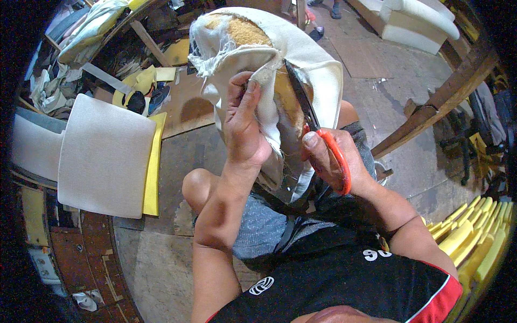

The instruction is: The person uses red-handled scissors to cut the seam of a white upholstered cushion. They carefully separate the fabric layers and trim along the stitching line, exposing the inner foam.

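A cushion-like piece in off-white fabric (pixel 315 59) rests over my lap, with tan padding (pixel 245 33) showing through its openings. The cloth at its upper left is frayed into loose threads. My left hand (pixel 245 121) is closed on a fold of the fabric, thumb against fingers. In my right hand (pixel 334 159) are scissors (pixel 340 161) with orange-red handles and dark blades. Their blades point up and to the left, and the tips touch or lie close to the fabric edge beside my left fingers. I cannot tell whether cloth is between the blades.
To the left stands a pale upholstered panel (pixel 105 156) with a yellow foam sheet (pixel 155 164) behind it. Fabric and foam scraps (pixel 142 81) pile up at the upper left. A wooden beam (pixel 436 110) slants across the right, above yellow foam strips (pixel 474 231). A white sofa (pixel 412 24) stands far right.
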Motion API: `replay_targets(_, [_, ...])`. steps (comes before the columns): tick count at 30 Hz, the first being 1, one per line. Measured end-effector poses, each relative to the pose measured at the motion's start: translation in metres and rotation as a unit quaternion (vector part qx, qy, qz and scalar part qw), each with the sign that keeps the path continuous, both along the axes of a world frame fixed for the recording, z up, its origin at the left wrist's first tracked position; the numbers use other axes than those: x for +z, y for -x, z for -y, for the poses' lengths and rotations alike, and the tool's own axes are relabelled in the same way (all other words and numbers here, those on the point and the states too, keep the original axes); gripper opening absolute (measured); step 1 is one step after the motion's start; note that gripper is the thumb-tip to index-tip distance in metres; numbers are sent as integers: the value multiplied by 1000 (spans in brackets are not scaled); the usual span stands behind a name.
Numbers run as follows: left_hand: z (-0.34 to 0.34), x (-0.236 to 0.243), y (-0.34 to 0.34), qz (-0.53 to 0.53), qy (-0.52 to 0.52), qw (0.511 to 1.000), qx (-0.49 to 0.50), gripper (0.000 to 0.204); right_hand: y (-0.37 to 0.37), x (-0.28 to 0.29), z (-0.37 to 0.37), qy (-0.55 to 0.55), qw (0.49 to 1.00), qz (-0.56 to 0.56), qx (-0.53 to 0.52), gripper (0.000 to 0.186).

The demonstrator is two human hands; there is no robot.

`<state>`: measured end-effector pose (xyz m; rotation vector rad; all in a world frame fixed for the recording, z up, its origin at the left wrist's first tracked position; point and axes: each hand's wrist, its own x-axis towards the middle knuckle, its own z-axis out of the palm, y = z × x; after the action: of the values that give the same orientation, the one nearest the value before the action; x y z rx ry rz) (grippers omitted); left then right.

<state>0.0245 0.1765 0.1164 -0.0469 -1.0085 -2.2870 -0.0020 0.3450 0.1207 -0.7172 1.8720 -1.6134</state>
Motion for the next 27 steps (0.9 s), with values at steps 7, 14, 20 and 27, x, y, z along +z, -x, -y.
replay_targets(7, [11,-4,-3,29,98,993,58,18,-1,10,-6,-2,999,9,51,67])
replay_targets(14, [-2,9,-8,76,301,929,202,19,0,16,-13,-12,995,48,82,68])
replay_targets(20, [3,0,-1,47,85,991,95,16,0,25,-18,-32,992,88,84,63])
replay_targets(27, [-2,1,-2,19,109,990,88,15,4,30,-21,-60,993,65,83,66])
